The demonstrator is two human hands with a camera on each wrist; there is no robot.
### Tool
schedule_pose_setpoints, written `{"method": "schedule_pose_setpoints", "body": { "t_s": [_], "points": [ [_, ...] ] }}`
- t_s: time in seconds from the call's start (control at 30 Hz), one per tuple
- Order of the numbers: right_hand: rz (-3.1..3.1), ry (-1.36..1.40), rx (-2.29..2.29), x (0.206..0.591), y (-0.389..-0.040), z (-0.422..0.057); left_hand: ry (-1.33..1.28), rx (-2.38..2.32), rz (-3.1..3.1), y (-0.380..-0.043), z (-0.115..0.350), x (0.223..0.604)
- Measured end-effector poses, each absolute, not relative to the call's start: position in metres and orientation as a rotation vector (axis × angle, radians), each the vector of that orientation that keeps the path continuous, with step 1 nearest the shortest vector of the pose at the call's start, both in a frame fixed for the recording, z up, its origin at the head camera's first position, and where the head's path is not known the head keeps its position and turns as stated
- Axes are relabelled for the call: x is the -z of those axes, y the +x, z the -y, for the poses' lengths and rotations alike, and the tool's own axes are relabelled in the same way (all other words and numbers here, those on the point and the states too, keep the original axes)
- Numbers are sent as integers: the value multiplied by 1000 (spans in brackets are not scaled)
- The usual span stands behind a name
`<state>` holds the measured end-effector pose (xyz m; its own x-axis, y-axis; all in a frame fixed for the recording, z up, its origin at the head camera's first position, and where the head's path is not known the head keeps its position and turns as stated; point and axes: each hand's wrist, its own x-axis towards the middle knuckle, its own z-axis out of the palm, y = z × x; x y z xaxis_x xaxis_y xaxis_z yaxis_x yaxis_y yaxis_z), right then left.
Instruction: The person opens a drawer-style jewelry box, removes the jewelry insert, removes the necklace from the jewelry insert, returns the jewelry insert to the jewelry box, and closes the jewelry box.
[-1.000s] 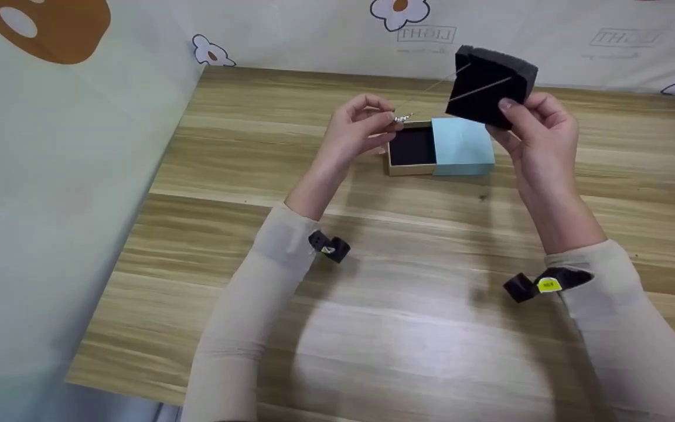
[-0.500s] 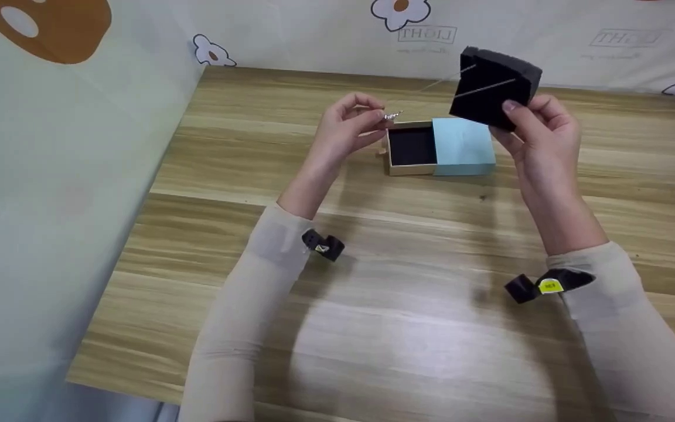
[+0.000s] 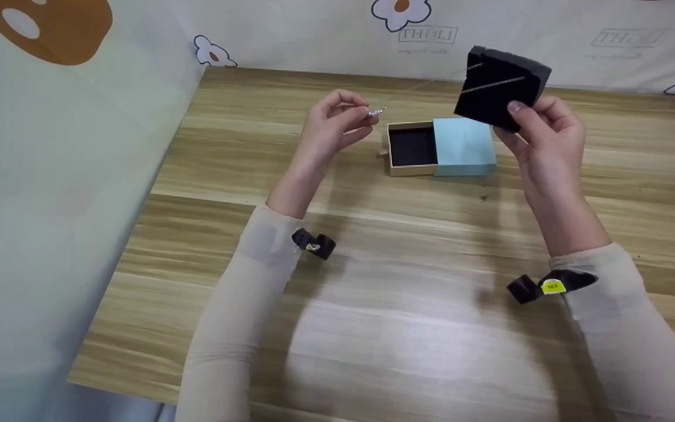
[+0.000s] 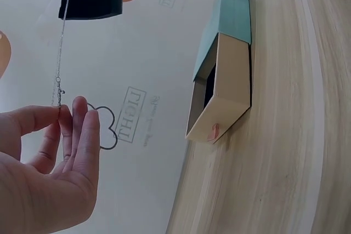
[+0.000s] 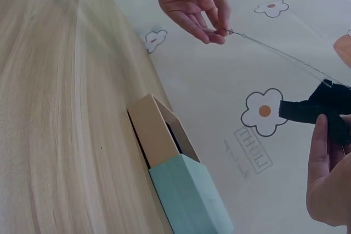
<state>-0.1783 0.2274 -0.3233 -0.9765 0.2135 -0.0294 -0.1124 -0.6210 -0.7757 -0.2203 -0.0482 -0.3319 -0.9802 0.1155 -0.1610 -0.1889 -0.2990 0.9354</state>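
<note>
My left hand (image 3: pixel 334 126) pinches the end of a thin silver necklace (image 4: pixel 59 61) between thumb and fingertips, above the table. From there the chain runs taut to a black foam pad (image 3: pixel 498 91), crossing its face in two lines. My right hand (image 3: pixel 548 140) grips that pad by its lower corner, thumb on the front and fingers behind. Below and between the hands sits a small drawer box, with a light blue sleeve (image 3: pixel 464 143) and a beige drawer (image 3: pixel 412 170) pulled partway out to the left. Dark lining shows inside the drawer.
The box stands on a wood-grain table (image 3: pixel 396 281) that ends at a patterned cloth backdrop (image 3: pixel 296 35) behind and to the left. A small pink ribbon tab (image 4: pixel 213 132) sticks out of the drawer's end. Black cameras are strapped at both wrists.
My left hand has moved left, away from the pad, with the necklace end still pinched. My right hand and the pad have shifted slightly right. The box has stayed in place.
</note>
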Motion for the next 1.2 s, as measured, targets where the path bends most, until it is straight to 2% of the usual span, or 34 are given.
{"method": "schedule_pose_setpoints", "body": {
  "t_s": [0.63,1.2],
  "points": [
    [1261,-236,-2650,320,-178,-230,-150,-2418,-1724,-221,61,331],
    [1355,-182,-2510,325,-178,-231,-164,-2444,-1710,-221,69,329]
  ]
}}
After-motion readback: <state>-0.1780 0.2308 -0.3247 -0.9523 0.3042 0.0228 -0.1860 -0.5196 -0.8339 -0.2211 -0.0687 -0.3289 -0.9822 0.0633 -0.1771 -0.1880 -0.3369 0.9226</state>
